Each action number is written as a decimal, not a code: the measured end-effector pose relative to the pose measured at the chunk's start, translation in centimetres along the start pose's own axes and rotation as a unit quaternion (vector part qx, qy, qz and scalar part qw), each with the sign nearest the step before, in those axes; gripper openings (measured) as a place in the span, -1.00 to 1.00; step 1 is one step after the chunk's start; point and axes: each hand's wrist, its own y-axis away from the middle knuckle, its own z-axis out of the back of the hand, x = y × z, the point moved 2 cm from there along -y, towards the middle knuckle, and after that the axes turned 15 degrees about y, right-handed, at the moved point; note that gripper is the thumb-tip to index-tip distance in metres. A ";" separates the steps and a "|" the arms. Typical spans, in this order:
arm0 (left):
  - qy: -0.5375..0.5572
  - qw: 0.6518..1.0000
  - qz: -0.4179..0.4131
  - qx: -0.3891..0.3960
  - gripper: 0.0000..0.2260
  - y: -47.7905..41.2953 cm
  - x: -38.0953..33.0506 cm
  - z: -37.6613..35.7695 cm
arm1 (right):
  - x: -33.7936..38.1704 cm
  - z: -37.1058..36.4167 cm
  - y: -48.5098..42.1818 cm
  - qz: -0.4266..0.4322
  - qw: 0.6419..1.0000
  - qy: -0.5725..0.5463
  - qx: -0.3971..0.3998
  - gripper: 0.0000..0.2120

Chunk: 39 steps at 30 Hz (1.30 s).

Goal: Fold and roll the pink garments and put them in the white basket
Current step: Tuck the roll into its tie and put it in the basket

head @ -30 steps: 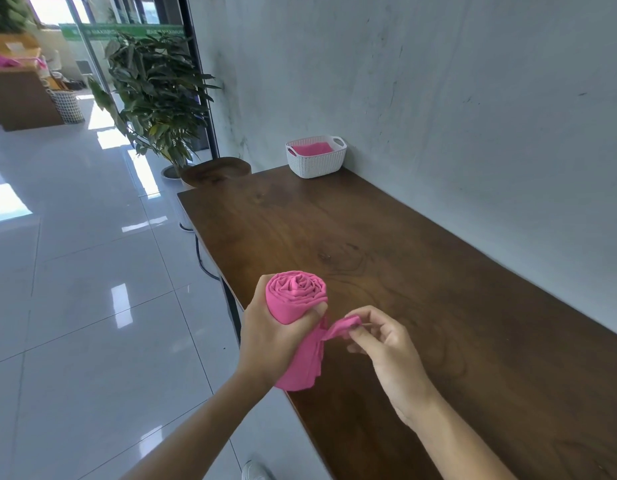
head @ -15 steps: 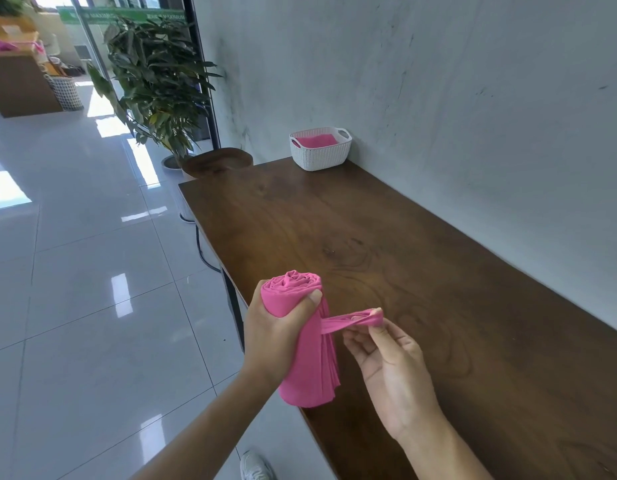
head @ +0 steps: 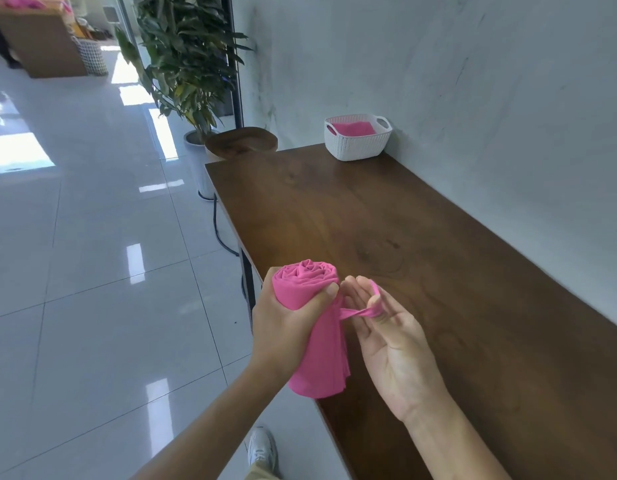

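Note:
A rolled pink garment (head: 321, 344) stands upright over the table's near left edge, its spiral end facing up. My left hand (head: 283, 327) grips the upper part of the roll. A thin pink strap (head: 360, 311) stretches from the roll to my right hand (head: 386, 327), whose palm faces up with the strap looped around and pinched by its fingers. The white basket (head: 357, 145) sits at the table's far end against the wall, with a pink garment (head: 352, 128) inside it.
The long dark wooden table (head: 421, 258) runs along a grey wall on the right. A round wooden stool (head: 241, 143) and a potted plant (head: 186, 57) stand past the table's far end. Glossy tiled floor lies to the left; my shoe (head: 262, 448) shows below.
My right hand has turned palm up and come closer to the roll, winding the strap around its fingers. The left hand keeps its grip on the roll.

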 end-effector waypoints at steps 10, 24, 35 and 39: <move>-0.091 0.967 0.003 0.240 -0.42 -9.1 -2.2 4.0 | 0.7 -4.3 -8.2 0.051 0.941 0.327 0.075 -0.15; -0.428 0.811 -0.128 0.378 -0.52 -20.9 -4.9 7.8 | -1.1 -10.4 -19.9 0.069 0.888 0.451 0.055 -0.22; -0.403 0.854 -0.074 0.319 -0.23 -25.4 -6.1 14.8 | -1.8 -14.9 -24.1 0.064 0.920 0.386 0.039 -0.60; -0.420 0.835 -0.062 0.349 -0.17 -27.0 -5.8 18.3 | -2.2 -16.3 -24.9 0.080 0.913 0.399 0.019 -0.62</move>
